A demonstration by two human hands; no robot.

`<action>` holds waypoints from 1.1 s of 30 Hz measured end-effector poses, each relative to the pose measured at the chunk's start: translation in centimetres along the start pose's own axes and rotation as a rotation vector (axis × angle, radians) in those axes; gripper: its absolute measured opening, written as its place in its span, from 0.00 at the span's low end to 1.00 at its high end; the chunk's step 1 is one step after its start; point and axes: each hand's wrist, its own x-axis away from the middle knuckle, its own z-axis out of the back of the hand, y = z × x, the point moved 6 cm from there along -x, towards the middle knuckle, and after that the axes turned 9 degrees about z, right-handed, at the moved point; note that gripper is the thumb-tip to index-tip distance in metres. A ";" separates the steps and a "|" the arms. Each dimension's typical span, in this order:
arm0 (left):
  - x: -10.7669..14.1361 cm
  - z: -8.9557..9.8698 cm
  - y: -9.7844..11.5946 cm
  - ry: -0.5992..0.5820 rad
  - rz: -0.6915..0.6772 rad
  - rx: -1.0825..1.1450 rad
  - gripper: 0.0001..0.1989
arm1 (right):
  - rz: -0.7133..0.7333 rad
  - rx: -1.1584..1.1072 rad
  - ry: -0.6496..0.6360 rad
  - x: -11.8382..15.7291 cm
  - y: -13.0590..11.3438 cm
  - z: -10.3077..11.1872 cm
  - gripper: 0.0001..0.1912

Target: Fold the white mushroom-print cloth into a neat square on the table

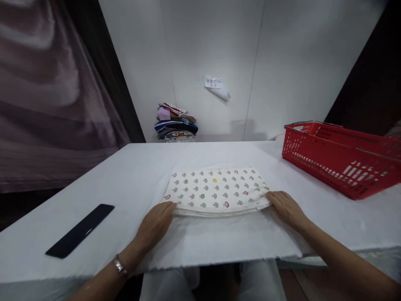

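Note:
A folded white cloth (216,190) printed with small grey, red, green and yellow mushrooms lies flat on the table, its layered edge facing me. My left hand (156,223) grips the near left corner, fingers closed over the fabric. At the near right corner, my right hand (286,209) pinches the cloth with its thumb hidden. Both corners rest at about table height, and the near edge sags slightly between them.
A white-covered table (131,175) spreads before me. On the left lies a dark flat strip (80,230); a red plastic basket (338,154) stands at the right. Folded fabrics (176,123) are stacked by the back wall, below a paper label (213,82). A curtain (46,104) hangs at left.

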 end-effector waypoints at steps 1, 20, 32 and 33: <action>-0.4 0.5 0.1 0.033 -0.022 0.003 0.14 | 0.007 0.020 0.020 -0.2 0.4 0.2 0.18; -14.3 12.5 -5.5 -0.284 0.528 0.521 0.22 | -0.405 -0.127 0.227 -8.5 11.9 15.5 0.29; -13.8 -11.0 -9.8 -0.891 0.757 0.614 0.18 | -0.879 -0.899 -0.395 -8.6 14.0 -11.1 0.23; -13.8 -11.5 -10.1 -0.891 0.772 0.618 0.18 | -0.878 -0.905 -0.395 -8.5 14.2 -11.8 0.23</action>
